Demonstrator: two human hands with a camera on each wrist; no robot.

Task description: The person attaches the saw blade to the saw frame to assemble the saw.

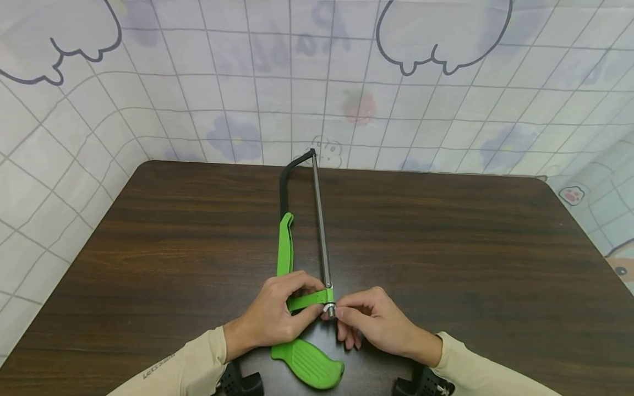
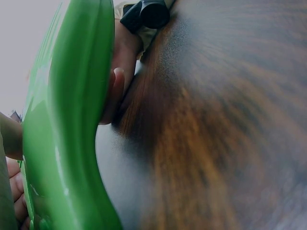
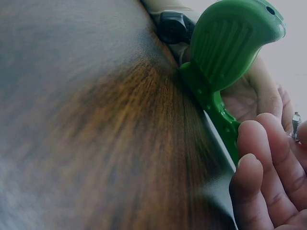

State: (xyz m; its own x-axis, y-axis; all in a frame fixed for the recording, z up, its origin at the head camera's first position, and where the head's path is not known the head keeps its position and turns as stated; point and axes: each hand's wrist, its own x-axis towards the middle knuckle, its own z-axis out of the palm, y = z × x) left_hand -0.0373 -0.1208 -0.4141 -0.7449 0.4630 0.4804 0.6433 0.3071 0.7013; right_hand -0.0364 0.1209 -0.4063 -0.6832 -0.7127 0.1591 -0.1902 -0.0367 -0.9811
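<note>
A hacksaw [image 1: 285, 250] with a green and black frame lies on the table, its handle [image 1: 312, 366] toward me and its blade [image 1: 321, 225] on the right side. My left hand [image 1: 277, 311] grips the green frame around the crosspiece at the blade's near end. With thumb and index finger, my right hand [image 1: 378, 324] pinches the small metal wing nut [image 1: 329, 309] there. The other right fingers [image 3: 268, 177] hang loosely curled in the right wrist view, where the metal screw end [image 3: 296, 125] shows at the edge. The green handle fills much of the left wrist view.
The dark wood-grain table [image 1: 446, 247] extends around the saw on both sides. A white gridded curtain [image 1: 307, 93] with printed figures stands behind the far edge and along the sides. Black wrist devices [image 1: 242, 382] sit under both sleeves.
</note>
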